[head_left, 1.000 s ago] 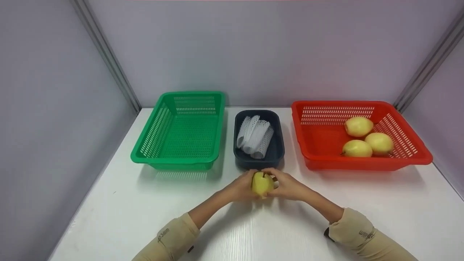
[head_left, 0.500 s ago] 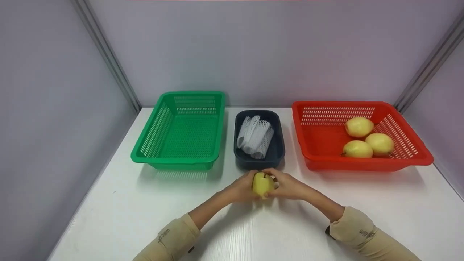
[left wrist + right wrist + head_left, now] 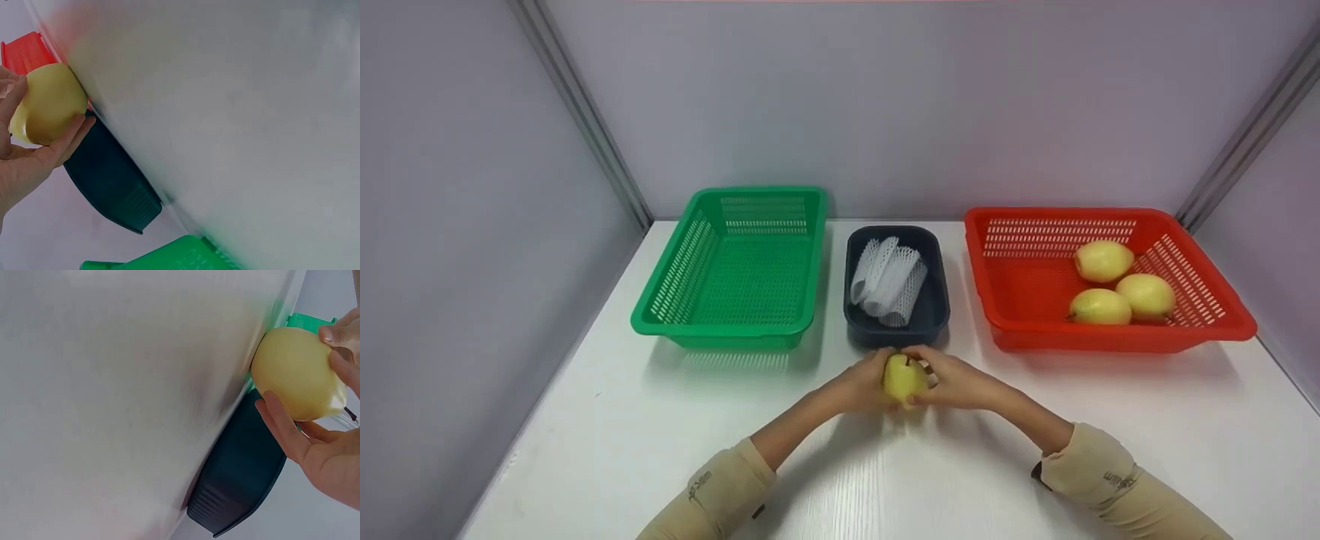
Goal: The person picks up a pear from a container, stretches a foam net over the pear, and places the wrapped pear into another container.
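Fruit (image 3: 905, 381), yellow and stemmed, sits just in front of the dark bin (image 3: 896, 337). The left hand (image 3: 861, 386) and right hand (image 3: 958, 381) grip it from either side, thumbs and fingers spread only to its width. White mesh sleeves (image 3: 891, 281) lie inside the bin; left of it stands the green basket (image 3: 750, 289), right of it the red basket (image 3: 1027, 285).
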Available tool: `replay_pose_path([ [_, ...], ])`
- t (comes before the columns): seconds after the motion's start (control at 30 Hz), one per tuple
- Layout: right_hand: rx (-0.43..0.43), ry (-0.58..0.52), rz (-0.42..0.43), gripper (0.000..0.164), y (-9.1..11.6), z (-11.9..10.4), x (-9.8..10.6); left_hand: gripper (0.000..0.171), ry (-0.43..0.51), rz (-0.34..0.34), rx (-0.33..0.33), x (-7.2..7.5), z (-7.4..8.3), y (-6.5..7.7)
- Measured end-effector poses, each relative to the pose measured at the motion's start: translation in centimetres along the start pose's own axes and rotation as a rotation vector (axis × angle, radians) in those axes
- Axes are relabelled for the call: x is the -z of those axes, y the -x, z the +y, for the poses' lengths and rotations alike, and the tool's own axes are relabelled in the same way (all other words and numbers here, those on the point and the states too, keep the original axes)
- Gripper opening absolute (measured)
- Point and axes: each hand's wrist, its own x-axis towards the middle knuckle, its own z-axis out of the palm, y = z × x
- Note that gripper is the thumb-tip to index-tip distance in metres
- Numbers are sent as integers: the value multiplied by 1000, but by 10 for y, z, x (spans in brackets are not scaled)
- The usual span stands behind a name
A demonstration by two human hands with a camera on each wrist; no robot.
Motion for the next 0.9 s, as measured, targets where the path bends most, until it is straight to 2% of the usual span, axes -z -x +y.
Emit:
replay_pose_path([
  [0.13,-6,-5,-22,66,0,-3,7,86,17,-31,84,12,8,1],
  [0.23,-10,-20,-37,67,-1,-3,17,92,81,-1,106,21,12,0],
  [0.37,-16,-44,-19,64,-2,-5,29,85,265,128,71,25,12,-3],
  [0.43,-11,-44,10,59,-3,-7,33,76,360,224,73,25,11,-5],
  [0.5,-15,-32,54,54,-5,-7,36,65,457,348,107,23,10,-8],
  [0.6,-41,-28,137,47,-9,-7,40,52,537,552,199,22,7,-14],
  [0.67,-71,-55,185,43,-14,-7,41,52,589,640,284,22,4,-18],
  [0.73,-109,-93,220,41,-19,-7,42,58,667,663,383,22,1,-22],
  [0.83,-182,-157,263,40,-28,-8,43,68,824,628,511,24,-5,-28],
  [0.9,-233,-186,287,40,-35,-9,43,70,932,595,568,25,-8,-31],
])
